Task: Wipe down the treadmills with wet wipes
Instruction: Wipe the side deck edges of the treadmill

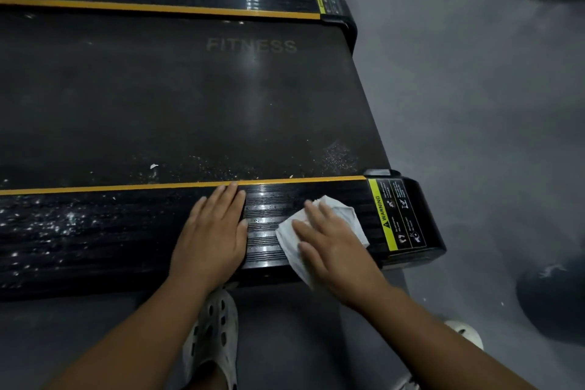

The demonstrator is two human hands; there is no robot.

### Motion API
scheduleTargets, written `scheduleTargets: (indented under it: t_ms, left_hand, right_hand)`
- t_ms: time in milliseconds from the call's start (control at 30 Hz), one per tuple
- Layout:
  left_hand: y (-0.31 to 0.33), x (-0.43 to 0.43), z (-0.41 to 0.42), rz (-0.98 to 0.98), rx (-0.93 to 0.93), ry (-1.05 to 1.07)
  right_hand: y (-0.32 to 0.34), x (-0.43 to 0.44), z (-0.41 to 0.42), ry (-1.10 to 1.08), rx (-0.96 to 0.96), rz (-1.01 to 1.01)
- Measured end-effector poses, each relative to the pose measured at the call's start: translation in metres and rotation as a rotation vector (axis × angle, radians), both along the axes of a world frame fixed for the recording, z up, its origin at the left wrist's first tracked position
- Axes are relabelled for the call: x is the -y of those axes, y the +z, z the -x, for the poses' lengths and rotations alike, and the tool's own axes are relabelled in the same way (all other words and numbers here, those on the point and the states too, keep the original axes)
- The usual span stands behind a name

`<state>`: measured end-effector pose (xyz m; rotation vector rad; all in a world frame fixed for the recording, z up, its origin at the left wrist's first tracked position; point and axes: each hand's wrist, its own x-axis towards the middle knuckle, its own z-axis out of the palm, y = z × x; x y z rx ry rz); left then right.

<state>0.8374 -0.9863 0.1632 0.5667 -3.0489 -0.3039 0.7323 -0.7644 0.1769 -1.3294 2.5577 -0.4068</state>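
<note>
My right hand [335, 250] presses the wipe [343, 210] flat, fingers spread, just beside the WARNING label [397, 214]; my left hand [212, 231] lies flat (fingers together) farther from it. The belt [190, 98] reads FITNESS.

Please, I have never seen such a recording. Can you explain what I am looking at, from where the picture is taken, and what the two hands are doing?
The picture comes from a camera worn on a person's head, looking down at their own hands. The big black machine is a treadmill, with FITNESS printed on its belt. The left hand rests flat on the near side rail and holds nothing. The right hand presses a white wet wipe flat on the same rail, beside a yellow warning label. White specks lie on the rail further left. Below, a pale sandal stands on the grey floor.
</note>
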Motion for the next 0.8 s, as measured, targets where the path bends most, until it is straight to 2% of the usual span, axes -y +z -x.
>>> scheduleTargets:
  t_ms: [100,200,300,400,467,600,633,700,800]
  left_hand:
    - [0.0,-0.002,0.002,0.001,-0.002,0.008]
    - [0.0,-0.002,0.001,0.001,-0.003,0.008]
    - [0.002,-0.002,0.002,-0.002,-0.01,0.012]
    - [0.001,-0.001,0.002,0.004,-0.02,0.003]
    - [0.0,-0.001,0.001,0.01,-0.026,0.003]
    - [0.001,-0.001,0.002,0.005,-0.018,-0.001]
    - [0.001,-0.001,0.002,0.004,-0.017,0.0]
    - [0.001,-0.001,0.002,0.005,-0.016,0.001]
    - [0.0,-0.001,0.002,0.007,-0.018,0.0]
  right_hand:
    - [0.0,0.003,0.002,-0.217,-0.156,0.013]
    - [0.0,0.013,-0.014,-0.369,-0.129,-0.123]
    - [-0.008,0.038,-0.012,-0.448,-0.135,-0.033]
    - [-0.016,0.07,0.007,-0.556,-0.068,-0.08]
    - [-0.019,0.076,0.007,-0.467,-0.113,-0.072]
    - [-0.024,0.035,-0.02,-0.016,-0.178,-0.08]
    - [-0.027,0.022,-0.016,0.0,-0.186,-0.082]
    - [-0.024,0.013,0.006,-0.127,-0.177,-0.079]
    - [-0.019,0.046,0.028,-0.305,-0.12,-0.153]
